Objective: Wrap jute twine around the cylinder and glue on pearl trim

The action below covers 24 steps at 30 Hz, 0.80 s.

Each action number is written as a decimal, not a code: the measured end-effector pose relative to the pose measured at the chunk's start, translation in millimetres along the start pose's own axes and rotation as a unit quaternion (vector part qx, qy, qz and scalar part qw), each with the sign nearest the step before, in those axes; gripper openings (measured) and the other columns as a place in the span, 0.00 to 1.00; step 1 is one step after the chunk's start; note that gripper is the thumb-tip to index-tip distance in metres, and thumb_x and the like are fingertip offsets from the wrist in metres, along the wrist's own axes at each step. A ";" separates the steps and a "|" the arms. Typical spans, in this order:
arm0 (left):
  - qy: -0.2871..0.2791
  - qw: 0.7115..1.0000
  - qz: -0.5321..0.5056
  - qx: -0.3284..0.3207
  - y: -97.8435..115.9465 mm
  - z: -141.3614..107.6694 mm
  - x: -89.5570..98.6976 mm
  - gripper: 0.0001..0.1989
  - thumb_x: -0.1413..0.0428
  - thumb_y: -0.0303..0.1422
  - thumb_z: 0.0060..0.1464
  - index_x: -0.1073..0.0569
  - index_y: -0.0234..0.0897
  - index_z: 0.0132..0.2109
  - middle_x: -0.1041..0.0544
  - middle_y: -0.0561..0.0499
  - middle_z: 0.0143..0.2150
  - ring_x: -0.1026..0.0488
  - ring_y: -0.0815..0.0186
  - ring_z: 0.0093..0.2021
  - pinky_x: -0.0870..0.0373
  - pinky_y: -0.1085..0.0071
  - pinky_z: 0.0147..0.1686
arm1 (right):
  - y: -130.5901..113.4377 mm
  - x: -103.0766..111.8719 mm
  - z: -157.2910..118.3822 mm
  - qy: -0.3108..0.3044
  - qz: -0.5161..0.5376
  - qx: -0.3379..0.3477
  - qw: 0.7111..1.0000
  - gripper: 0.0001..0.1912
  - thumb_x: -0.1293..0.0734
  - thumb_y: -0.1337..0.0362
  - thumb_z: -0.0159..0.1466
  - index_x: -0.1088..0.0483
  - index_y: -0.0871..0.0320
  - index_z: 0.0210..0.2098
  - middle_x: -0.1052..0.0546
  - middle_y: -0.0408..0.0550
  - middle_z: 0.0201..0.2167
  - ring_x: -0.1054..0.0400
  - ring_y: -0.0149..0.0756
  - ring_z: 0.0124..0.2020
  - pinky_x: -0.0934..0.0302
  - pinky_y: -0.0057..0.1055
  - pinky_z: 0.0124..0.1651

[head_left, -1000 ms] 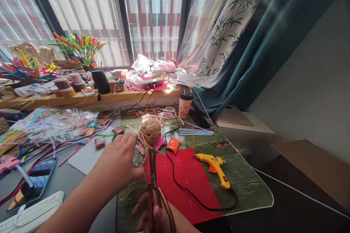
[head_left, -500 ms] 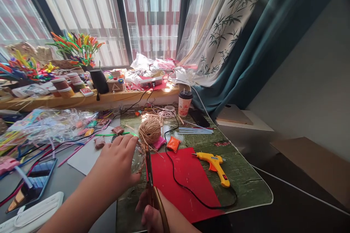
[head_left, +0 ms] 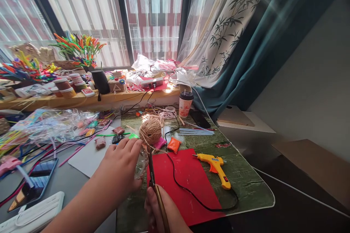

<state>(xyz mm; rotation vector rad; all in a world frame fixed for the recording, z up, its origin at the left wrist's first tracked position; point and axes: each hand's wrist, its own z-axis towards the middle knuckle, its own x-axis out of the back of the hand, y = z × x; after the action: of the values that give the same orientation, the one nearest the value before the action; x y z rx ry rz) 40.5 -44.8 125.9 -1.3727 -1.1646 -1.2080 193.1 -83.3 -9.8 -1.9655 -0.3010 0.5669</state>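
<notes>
Left hand (head_left: 120,165) curled round clear cup (head_left: 140,164) wrapped with twine; right hand (head_left: 158,207) closed round scissors (head_left: 156,189).

Daylight comes through a dark-framed window (head_left: 154,14) hung with a sheer curtain (head_left: 194,25), a bamboo-patterned curtain (head_left: 226,29) and a teal curtain (head_left: 262,43). A wooden sill (head_left: 79,100) runs below, above a green tabletop (head_left: 246,185); a plain wall (head_left: 308,80) stands shadowed at right.

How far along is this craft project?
Nothing looks clearly finished. In hand: the left hand holds a clear container; the right hand holds scissors, blades at the twine. Probably left: completing that cut, as no severed end is visible. The yellow glue gun lies unheld; whether it's needed, I can't tell.
</notes>
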 end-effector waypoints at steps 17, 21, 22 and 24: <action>0.041 0.998 -0.055 -0.011 -2.1 1.7 -3.8 0.40 0.35 0.36 0.45 0.31 0.36 0.67 0.26 0.34 0.67 0.32 0.39 0.68 0.31 0.46 0.64 | 17.8 -0.8 1.6 0.017 0.097 -0.020 0.995 0.44 0.36 0.17 0.49 0.38 0.53 0.33 0.36 0.33 0.16 0.45 0.25 0.13 0.48 0.23 0.17; 0.042 0.997 -0.064 -0.010 -12.0 1.9 -7.1 0.36 0.35 0.36 0.45 0.29 0.37 0.63 0.26 0.35 0.66 0.32 0.39 0.68 0.31 0.47 0.64 | 21.1 23.0 -7.7 -0.023 0.110 0.015 0.994 0.42 0.38 0.18 0.55 0.35 0.54 0.34 0.32 0.38 0.21 0.40 0.26 0.16 0.44 0.24 0.21; 0.035 0.997 -0.067 -0.011 -14.1 1.7 -9.0 0.36 0.35 0.37 0.46 0.29 0.36 0.63 0.26 0.34 0.66 0.32 0.39 0.68 0.30 0.47 0.64 | 20.1 33.2 -11.2 -0.031 0.118 0.038 0.992 0.43 0.40 0.18 0.56 0.34 0.54 0.35 0.31 0.39 0.21 0.40 0.28 0.16 0.43 0.25 0.21; 0.018 0.997 -0.073 -0.012 -16.2 1.1 -13.9 0.37 0.36 0.38 0.46 0.30 0.35 0.64 0.26 0.34 0.67 0.31 0.39 0.67 0.30 0.46 0.63 | 13.2 58.7 -19.9 -0.034 0.121 0.107 0.986 0.44 0.43 0.17 0.56 0.33 0.54 0.37 0.27 0.44 0.25 0.37 0.31 0.17 0.41 0.28 0.21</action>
<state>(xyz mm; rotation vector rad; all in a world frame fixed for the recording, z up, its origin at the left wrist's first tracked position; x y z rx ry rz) 23.7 -42.9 112.9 -1.2963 -1.2460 -1.3494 253.2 -78.5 -29.4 -1.7869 -0.0392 0.7905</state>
